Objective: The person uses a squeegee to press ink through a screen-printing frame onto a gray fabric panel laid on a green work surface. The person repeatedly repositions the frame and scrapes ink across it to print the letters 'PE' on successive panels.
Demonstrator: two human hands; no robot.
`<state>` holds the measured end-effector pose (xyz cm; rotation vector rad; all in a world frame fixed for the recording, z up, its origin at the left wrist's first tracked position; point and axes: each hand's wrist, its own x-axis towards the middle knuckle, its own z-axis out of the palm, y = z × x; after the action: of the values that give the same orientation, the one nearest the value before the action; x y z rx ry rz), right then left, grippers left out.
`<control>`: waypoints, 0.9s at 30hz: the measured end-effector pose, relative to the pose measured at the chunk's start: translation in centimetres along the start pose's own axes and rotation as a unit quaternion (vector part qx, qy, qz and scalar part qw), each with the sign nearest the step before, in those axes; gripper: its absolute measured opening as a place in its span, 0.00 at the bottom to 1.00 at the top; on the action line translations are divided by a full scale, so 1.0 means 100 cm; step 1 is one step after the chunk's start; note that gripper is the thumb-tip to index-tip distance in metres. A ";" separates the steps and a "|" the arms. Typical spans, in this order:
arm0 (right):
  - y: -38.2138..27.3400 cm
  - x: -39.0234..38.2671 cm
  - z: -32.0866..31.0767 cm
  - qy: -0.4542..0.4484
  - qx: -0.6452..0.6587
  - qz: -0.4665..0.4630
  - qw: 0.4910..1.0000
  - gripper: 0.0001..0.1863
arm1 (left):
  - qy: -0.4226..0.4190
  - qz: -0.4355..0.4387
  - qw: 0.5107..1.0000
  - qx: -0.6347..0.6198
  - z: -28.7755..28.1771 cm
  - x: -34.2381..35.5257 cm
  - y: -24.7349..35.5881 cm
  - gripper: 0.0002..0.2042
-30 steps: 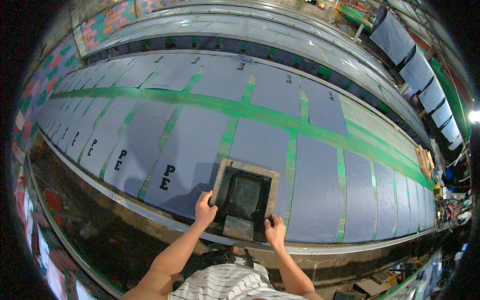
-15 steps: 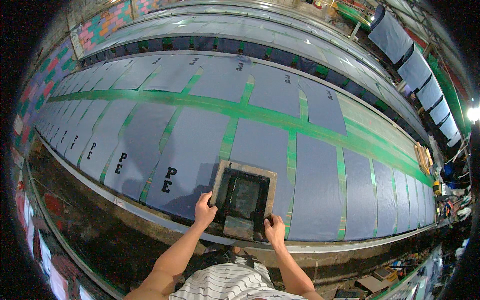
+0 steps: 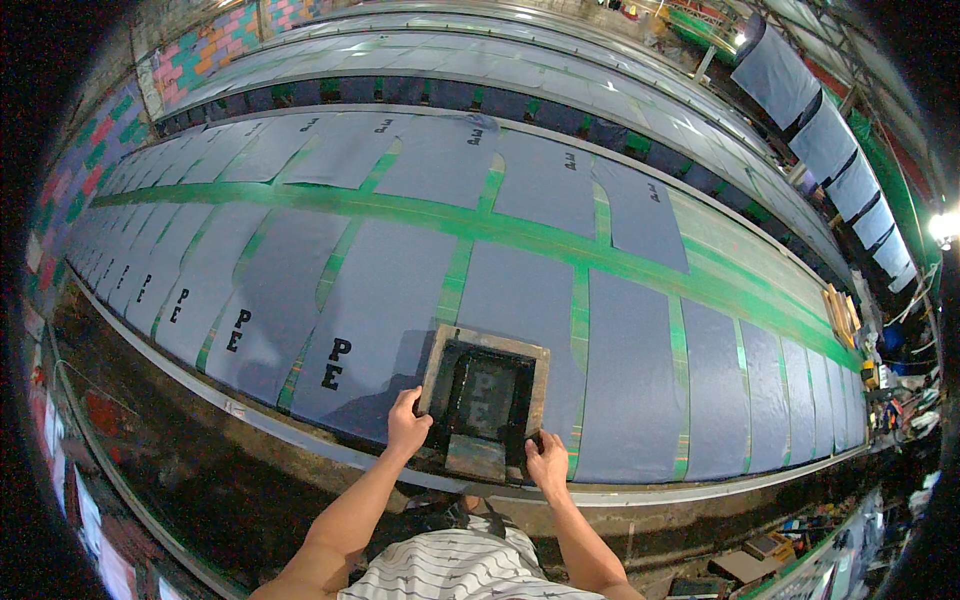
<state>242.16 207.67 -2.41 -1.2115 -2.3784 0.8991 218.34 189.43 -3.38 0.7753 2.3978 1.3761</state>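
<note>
A screen-printing frame with a wooden rim and dark mesh rests at the table's near edge, over a grey-blue fabric panel. Pale lettering shows through its mesh. My left hand is closed on the frame's left side, thumb and fingers at the rim. On the right side, lower down, my right hand grips the frame near its corner. A flat grey-brown piece lies inside the frame at the near end; its kind is unclear. Black printed letters mark the panel to the left.
The long green printing table carries two rows of fabric panels. Further tables with panels run behind it. Pieces of cloth hang at the upper right. Wooden frames stand at the table's right end. Clutter lies on the lower right.
The view has shifted slightly. Lettering in the frame's mesh shows more clearly now. Both hands keep their hold, and the frame stays at about the same spot on the table.
</note>
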 end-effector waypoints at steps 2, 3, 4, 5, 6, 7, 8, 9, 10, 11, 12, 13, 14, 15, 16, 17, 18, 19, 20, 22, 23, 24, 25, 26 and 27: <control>-0.006 0.000 -0.005 -0.012 0.010 0.016 1.000 0.22 | 0.000 0.013 1.000 -0.007 -0.001 0.001 -0.001 0.28; -0.006 -0.001 -0.005 -0.009 0.007 0.013 1.000 0.22 | 0.004 0.009 1.000 -0.023 0.000 0.001 0.001 0.28; -0.006 -0.001 -0.005 -0.007 0.004 0.010 1.000 0.22 | 0.008 0.006 0.999 -0.039 0.001 0.000 0.003 0.28; -0.007 -0.001 -0.005 -0.005 0.002 0.007 1.000 0.22 | 0.013 0.002 0.998 -0.055 0.000 0.000 0.005 0.28; -0.008 -0.001 -0.006 -0.007 0.002 0.006 1.000 0.22 | 0.014 0.007 0.998 -0.054 0.001 0.000 0.001 0.28; -0.009 -0.001 -0.006 -0.009 0.002 0.006 1.000 0.22 | 0.016 0.011 0.998 -0.054 0.002 0.000 -0.005 0.28; -0.009 -0.001 -0.007 -0.011 0.002 0.006 1.000 0.22 | 0.016 0.016 0.998 -0.053 0.002 0.001 -0.005 0.29; -0.008 0.000 -0.006 -0.010 0.006 0.008 1.000 0.21 | 0.014 0.016 0.999 -0.032 0.002 0.001 -0.006 0.29; -0.006 0.000 -0.005 -0.010 0.010 0.009 1.000 0.21 | 0.013 0.016 1.000 -0.012 0.002 0.001 -0.006 0.29; -0.005 0.000 -0.004 -0.009 0.014 0.011 1.000 0.21 | 0.010 0.017 1.000 0.009 0.001 0.000 -0.005 0.29; -0.004 0.000 -0.003 -0.006 0.004 0.007 1.000 0.21 | 0.008 0.014 1.000 0.002 0.001 0.000 -0.004 0.29; -0.002 0.000 -0.002 -0.003 -0.005 0.002 1.000 0.21 | 0.005 0.012 1.000 -0.006 0.000 0.000 -0.002 0.30; -0.001 0.000 -0.002 0.000 -0.014 -0.003 1.000 0.21 | 0.002 0.010 1.000 -0.014 0.000 0.000 -0.002 0.30; 0.003 0.001 -0.002 -0.007 -0.007 -0.001 1.000 0.21 | 0.001 0.009 1.000 -0.022 0.001 0.000 -0.002 0.30; 0.009 0.002 -0.001 -0.014 0.001 0.001 1.000 0.21 | -0.001 0.007 0.999 -0.031 0.001 0.001 -0.003 0.30; 0.006 0.003 -0.003 -0.023 0.009 0.002 1.000 0.21 | -0.002 0.004 0.999 -0.039 0.001 0.000 -0.005 0.30; 0.003 0.001 -0.004 0.010 0.007 -0.016 1.000 0.21 | -0.001 0.014 0.999 -0.029 0.001 0.000 -0.008 0.30; 0.000 -0.003 -0.005 0.042 0.005 -0.034 0.999 0.22 | 0.001 0.024 1.000 -0.019 0.002 0.001 -0.011 0.30; -0.010 -0.007 -0.010 0.073 0.002 -0.052 0.996 0.22 | 0.002 0.033 0.999 -0.010 0.002 0.001 -0.013 0.30; -0.037 -0.017 -0.027 -0.010 0.018 -0.112 0.993 0.24 | -0.005 0.025 0.999 -0.042 0.000 0.001 -0.013 0.30; -0.049 -0.023 -0.036 -0.048 0.024 -0.139 0.989 0.25 | -0.012 0.023 0.998 -0.060 0.001 0.001 -0.010 0.30; -0.057 -0.029 -0.039 -0.075 0.024 -0.199 0.977 0.24 | -0.012 0.026 0.998 -0.057 0.001 0.001 -0.010 0.30; -0.066 -0.034 -0.040 -0.101 0.024 -0.257 0.961 0.24 | -0.012 0.028 0.998 -0.053 0.002 0.001 -0.011 0.31; -0.073 -0.037 -0.040 -0.127 0.025 -0.316 0.940 0.24 | -0.011 0.031 0.998 -0.049 0.001 0.001 -0.010 0.31; -0.078 -0.039 -0.040 -0.142 -0.013 -0.316 0.938 0.23 | -0.013 0.029 0.999 -0.041 0.001 0.001 -0.010 0.31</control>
<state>241.87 202.64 5.68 -0.2684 -2.7427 0.8550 217.97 189.16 -4.22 0.8411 2.3008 1.4682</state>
